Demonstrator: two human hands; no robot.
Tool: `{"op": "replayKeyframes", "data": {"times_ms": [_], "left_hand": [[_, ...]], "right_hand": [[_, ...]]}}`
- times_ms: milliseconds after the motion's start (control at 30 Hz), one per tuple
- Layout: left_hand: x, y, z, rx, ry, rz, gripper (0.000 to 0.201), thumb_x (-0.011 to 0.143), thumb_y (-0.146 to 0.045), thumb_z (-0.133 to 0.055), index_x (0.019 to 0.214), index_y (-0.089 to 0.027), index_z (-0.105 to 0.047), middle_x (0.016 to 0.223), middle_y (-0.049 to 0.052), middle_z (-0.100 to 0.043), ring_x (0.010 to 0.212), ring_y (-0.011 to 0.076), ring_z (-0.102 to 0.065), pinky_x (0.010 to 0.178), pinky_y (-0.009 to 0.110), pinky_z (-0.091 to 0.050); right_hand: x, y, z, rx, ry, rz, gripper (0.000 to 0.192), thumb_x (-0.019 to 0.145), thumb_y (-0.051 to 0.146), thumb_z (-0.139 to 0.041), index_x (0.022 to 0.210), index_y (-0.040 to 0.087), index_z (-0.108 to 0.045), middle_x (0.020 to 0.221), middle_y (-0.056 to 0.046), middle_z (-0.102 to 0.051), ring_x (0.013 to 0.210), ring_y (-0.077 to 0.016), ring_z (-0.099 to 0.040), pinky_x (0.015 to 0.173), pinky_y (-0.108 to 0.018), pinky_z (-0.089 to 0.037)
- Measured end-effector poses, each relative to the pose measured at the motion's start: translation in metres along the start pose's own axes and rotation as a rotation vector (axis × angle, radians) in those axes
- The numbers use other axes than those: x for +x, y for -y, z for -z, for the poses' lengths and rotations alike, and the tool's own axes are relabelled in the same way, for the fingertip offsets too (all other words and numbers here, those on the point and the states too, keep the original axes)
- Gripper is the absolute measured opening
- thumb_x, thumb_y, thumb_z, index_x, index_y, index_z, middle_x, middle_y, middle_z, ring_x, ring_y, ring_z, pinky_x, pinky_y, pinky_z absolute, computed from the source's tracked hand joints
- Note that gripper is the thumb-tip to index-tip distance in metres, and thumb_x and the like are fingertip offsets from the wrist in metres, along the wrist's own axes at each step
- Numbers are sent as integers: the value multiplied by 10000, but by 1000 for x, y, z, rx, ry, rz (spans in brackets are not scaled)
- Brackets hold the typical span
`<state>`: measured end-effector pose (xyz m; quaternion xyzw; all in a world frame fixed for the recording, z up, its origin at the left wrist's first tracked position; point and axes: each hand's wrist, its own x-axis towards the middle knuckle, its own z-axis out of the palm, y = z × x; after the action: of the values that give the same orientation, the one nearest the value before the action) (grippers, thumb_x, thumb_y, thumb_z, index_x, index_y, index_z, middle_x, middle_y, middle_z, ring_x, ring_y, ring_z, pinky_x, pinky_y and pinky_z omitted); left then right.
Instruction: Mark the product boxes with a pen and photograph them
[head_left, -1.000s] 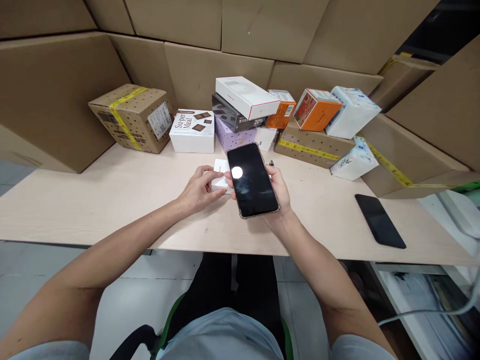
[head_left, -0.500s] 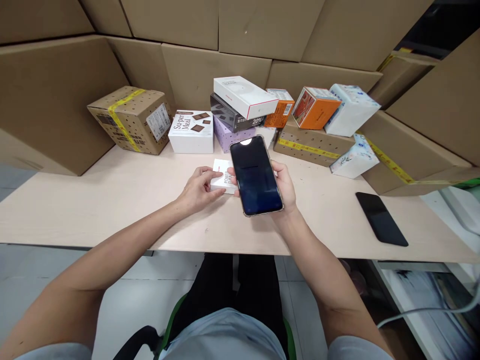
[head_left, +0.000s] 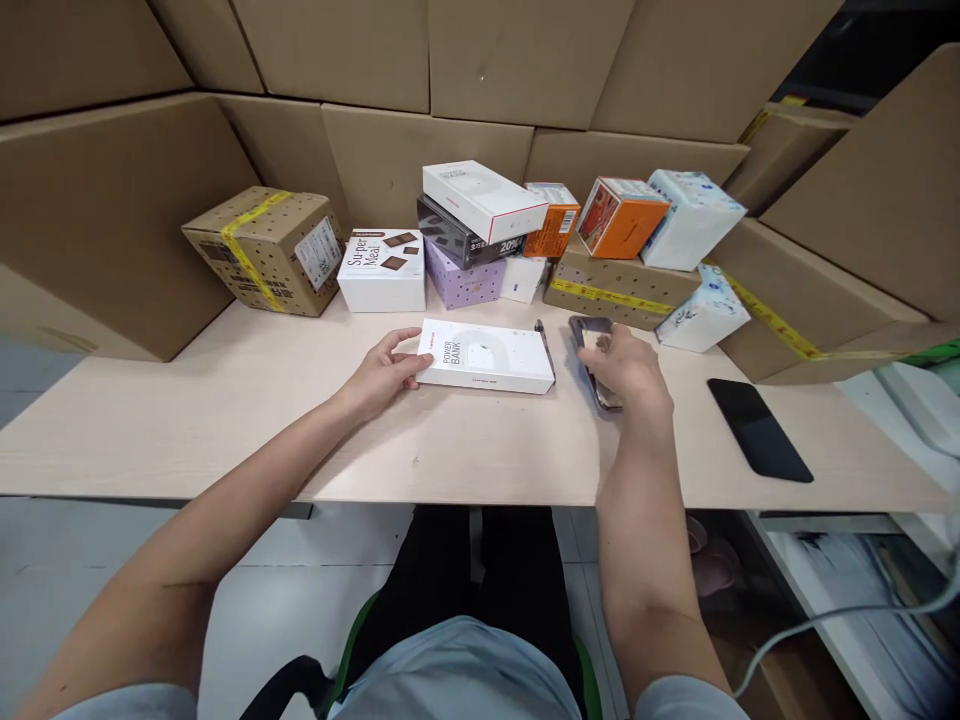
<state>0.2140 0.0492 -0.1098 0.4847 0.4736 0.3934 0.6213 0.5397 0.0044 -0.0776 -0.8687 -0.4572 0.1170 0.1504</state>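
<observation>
The white power bank box [head_left: 487, 357] lies on the worktop [head_left: 480, 450], its left end pinched by the left hand [head_left: 382, 375], and the cased phone [head_left: 592, 340] seems set down beside it, gripped by the right hand [head_left: 628, 368], neither yet released, with two power bank boxes, two phones, two orange boxes [head_left: 626, 222] and two tissue packs [head_left: 691, 222] visible.

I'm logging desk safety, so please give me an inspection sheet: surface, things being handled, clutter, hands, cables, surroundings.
Surface: pale table, small mark near the front edge.
Things handled: white box marked POWER BANK, lying flat; phone, partly hidden.
Clutter: boxes, some stacked, along the back; dark slab lying at right.
Hands: left hand touches the white box's left end; right hand grips the phone.
Cables: pale cable at lower right.
Surroundings: cardboard walls behind and at both sides.
</observation>
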Motion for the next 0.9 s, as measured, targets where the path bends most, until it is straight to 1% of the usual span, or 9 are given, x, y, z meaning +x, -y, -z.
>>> {"op": "replayKeyframes", "data": {"times_ms": [100,233,300,367,467,600,700,800,900], "left_hand": [[-3,-5,1,-46,59,46,625,754,-161,-748,1333,-252,-533,817,24,-689,544,80,-543,552,243,-475],[-8,-13,1,-58,88,51,656,767,-145,-680,1389,-284,-524,872,49,-704,558,102,-578,497,232,-472],[-12,-20,2,-63,82,41,552,767,-154,-654,1310,-239,-601,865,60,-699,539,101,-577,462,223,-463],[-15,-30,7,-78,63,6,403,743,-156,-647,1143,-185,-681,852,59,-685,528,92,-568,430,203,-455],[-20,-50,22,-151,-1,-70,273,691,-144,-638,956,-171,-696,814,25,-657,534,80,-560,411,172,-465],[-24,-78,54,-381,-143,-323,255,636,-188,-592,886,-176,-639,754,4,-634,530,99,-557,377,171,-434],[-19,-90,75,-510,-376,-577,307,643,-187,-567,950,-189,-563,880,0,-656,633,108,-592,414,167,-405],[-2,-95,91,-404,-615,-762,323,749,-162,-585,1050,-205,-476,986,-15,-634,695,97,-605,497,186,-408],[26,-100,104,-296,-740,-756,282,888,-179,-579,1131,-216,-442,1081,-33,-615,731,75,-596,560,195,-405]], "right_hand": [[5,-4,-4,-116,99,-74,553,727,369,-682,1234,169,-580,1244,-194,-643,1210,-413,-536,886,-464,-502],[9,-4,-9,-165,115,-50,575,732,401,-672,1248,172,-561,1250,-198,-634,1212,-397,-533,867,-454,-506],[10,-5,-10,-177,121,-35,552,736,406,-665,1228,176,-566,1233,-194,-640,1202,-396,-537,864,-455,-503],[10,-6,-10,-188,120,-29,526,739,406,-664,1209,187,-573,1214,-188,-647,1189,-391,-546,871,-462,-498],[10,-6,-10,-192,111,-19,503,748,407,-661,1200,202,-578,1201,-177,-653,1177,-378,-560,884,-461,-493],[8,-3,-9,-190,125,-34,455,756,396,-660,1163,203,-599,1207,-166,-654,1198,-380,-549,880,-448,-495],[8,-2,-8,-196,135,-39,423,766,385,-657,1144,201,-611,1202,-166,-656,1203,-377,-546,878,-445,-497],[7,-1,-7,-203,145,-38,425,784,390,-640,1163,201,-604,1235,-163,-647,1218,-380,-538,882,-442,-497],[7,-1,-7,-204,137,-33,427,785,392,-633,1166,201,-604,1233,-164,-648,1213,-379,-543,882,-443,-495]]}}
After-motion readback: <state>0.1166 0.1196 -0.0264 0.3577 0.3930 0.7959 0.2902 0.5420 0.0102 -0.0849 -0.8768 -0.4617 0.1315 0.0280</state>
